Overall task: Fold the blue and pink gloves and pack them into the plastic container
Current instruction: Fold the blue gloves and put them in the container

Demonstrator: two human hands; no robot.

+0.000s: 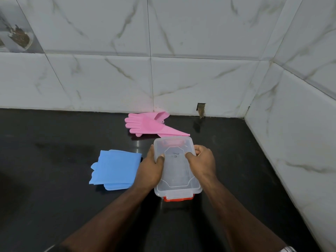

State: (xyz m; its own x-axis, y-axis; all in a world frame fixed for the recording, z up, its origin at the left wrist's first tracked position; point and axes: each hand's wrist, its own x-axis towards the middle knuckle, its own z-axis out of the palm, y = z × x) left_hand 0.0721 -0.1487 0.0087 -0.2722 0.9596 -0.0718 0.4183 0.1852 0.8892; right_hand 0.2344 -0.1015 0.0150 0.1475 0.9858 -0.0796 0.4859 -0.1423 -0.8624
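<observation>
A clear plastic container (177,175) with red clips stands on the black counter, with its clear lid on top. My left hand (151,170) grips its left side, thumb on the lid. My right hand (201,160) grips its right side, thumb pressed on the lid too. The blue gloves (114,169) lie stacked flat to the left of the container, just beside my left hand. The pink gloves (145,124) lie spread out behind the container, near the wall, with one cuff reaching toward the container's far edge.
The black counter (54,179) meets white marble-look tiled walls (200,79) at the back and on the right, forming a corner. A small hole (201,109) is cut in the back wall just above the counter.
</observation>
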